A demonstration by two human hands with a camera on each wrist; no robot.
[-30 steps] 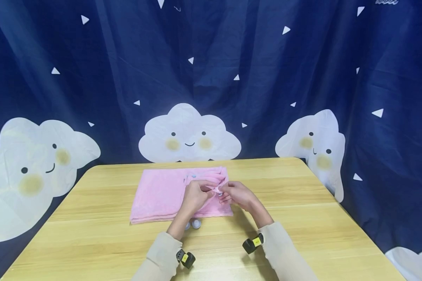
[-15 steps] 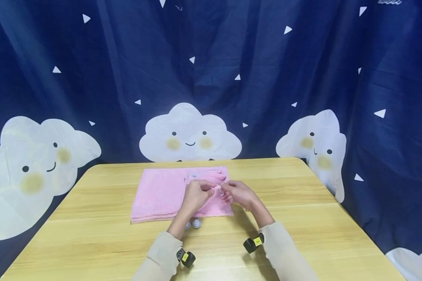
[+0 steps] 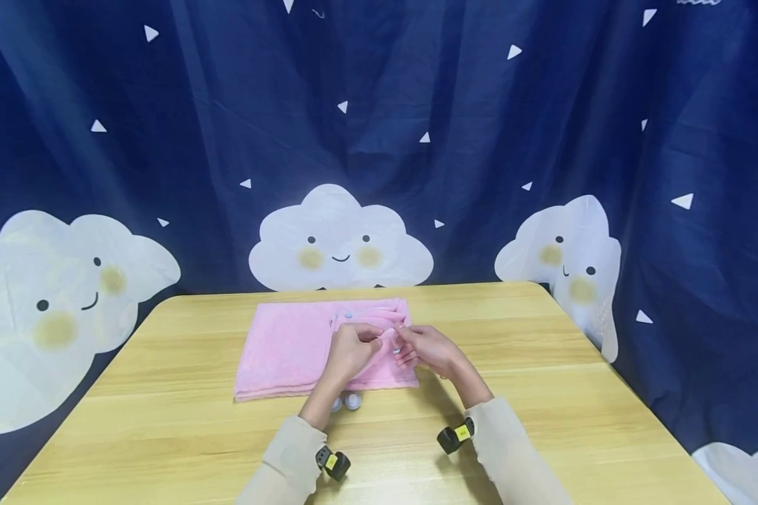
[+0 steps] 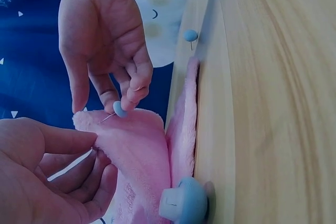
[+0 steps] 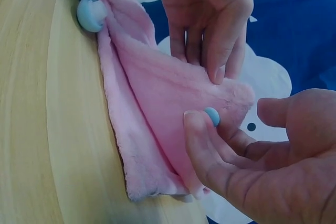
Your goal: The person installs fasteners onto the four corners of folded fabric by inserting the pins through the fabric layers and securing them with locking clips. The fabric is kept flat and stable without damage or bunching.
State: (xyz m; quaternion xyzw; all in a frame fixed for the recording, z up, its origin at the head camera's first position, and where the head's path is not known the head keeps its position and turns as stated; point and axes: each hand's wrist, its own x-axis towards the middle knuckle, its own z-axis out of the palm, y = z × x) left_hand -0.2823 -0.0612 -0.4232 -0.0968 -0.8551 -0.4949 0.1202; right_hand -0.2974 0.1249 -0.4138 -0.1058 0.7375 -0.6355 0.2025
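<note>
A folded pink plush blanket (image 3: 284,351) lies on the table, one corner lifted. My left hand (image 3: 350,351) pinches the lifted part between thumb and fingertips, as the left wrist view shows beside the pink fabric (image 4: 136,140). Opposite it, my right hand (image 3: 429,348) has its fingers bent at the corner. Among those fingers sits a pin's round light-blue head (image 5: 211,116); its thin shaft lies over the fabric in the left wrist view, with the pin head (image 4: 119,109) against the fingertips. The right thumb (image 5: 270,111) stands slightly apart from the corner.
Two light-blue, mushroom-shaped pieces (image 3: 352,401) stand by the blanket's front edge. Another blue-headed pin (image 4: 190,35) shows beyond the blanket in the left wrist view. A small bluish piece (image 3: 348,316) sits on the blanket's back part. Behind the wooden table (image 3: 543,407) hangs a dark blue curtain (image 3: 467,91).
The lifted corner between the hands has turned slightly, and the right fingers have shifted a little at it. Both arms stay in nearly the same place.
</note>
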